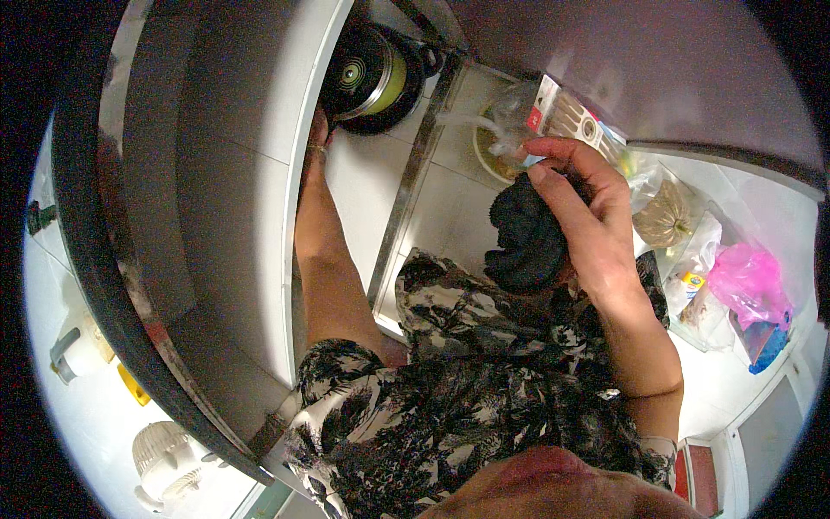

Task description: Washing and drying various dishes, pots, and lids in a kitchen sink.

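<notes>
My right hand (600, 214) is raised before my chest, with thumb and forefinger curled close together. A crumpled black cloth (528, 233) hangs at its palm and thumb; the other fingers are mostly hidden. My left forearm reaches down into an open cabinet. Only part of my left hand (320, 130) shows there, beside the white edge of a panel (275, 194) that hides the rest. Close to that hand is a round black and green vessel (363, 74) with a shiny metal band and a knob on top.
Beyond my right hand is a printed package of long-handled items (574, 120), near a round container (483, 152) and clear plastic. To the right are a ribbed brown pumpkin (664, 214) and a pink plastic bag (749, 285). A dark frame bar (415, 168) divides the cabinet.
</notes>
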Tool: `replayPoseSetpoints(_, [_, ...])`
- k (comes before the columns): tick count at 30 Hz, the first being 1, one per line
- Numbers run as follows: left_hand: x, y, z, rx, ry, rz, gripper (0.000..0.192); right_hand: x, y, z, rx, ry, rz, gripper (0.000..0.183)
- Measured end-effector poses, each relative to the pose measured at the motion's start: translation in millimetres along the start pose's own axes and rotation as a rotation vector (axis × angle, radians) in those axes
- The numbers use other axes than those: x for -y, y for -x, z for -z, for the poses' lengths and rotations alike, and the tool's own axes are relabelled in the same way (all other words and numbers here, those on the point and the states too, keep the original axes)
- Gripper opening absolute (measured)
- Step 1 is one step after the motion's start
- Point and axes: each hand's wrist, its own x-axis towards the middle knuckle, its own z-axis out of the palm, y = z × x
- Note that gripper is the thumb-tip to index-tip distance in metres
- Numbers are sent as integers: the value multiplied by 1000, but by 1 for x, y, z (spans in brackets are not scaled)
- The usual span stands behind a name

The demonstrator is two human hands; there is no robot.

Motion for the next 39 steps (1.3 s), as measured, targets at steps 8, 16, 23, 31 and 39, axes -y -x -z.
replayPoseSetpoints(8, [11,-14,9,-87,-103,-83,50,25,10,1,-15,84,89,25])
replayPoseSetpoints(16, [12,-35,23,-150,-187,-151,49,19,15,2,35,174,85,26])
replayPoseSetpoints(23, [11,-45,23,-223,-257,-196,48,17,15,0,54,216,77,27])
replayPoseSetpoints(31, [-3,-58,13,-307,-346,-261,47,14,14,1,119,287,160,25])
replayPoseSetpoints(39, [-16,-65,2,-394,-426,-320,47,13,17,-8,135,209,94,29])
